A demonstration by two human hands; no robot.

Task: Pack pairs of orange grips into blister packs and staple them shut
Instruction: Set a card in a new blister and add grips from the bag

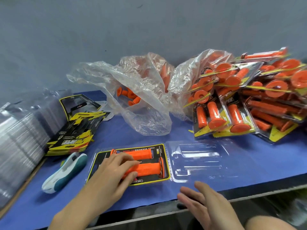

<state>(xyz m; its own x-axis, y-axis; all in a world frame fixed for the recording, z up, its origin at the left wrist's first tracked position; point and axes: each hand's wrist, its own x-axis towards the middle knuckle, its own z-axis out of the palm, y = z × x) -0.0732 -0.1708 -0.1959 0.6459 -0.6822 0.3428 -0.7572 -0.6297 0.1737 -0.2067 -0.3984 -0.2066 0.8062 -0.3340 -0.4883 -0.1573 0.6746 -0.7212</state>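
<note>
Hands apart | left hand (116, 168) grips near orange grip (147, 168) | right hand (202, 202) spread, hovering

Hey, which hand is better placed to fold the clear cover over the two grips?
Right. The right hand is open and free just in front of the clear cover, which lies open and flat. The left hand is busy holding the near grip.

We note a blue mat (108, 131) spread across the work surface; a plain grey wall (149, 22) stands behind it.
</note>
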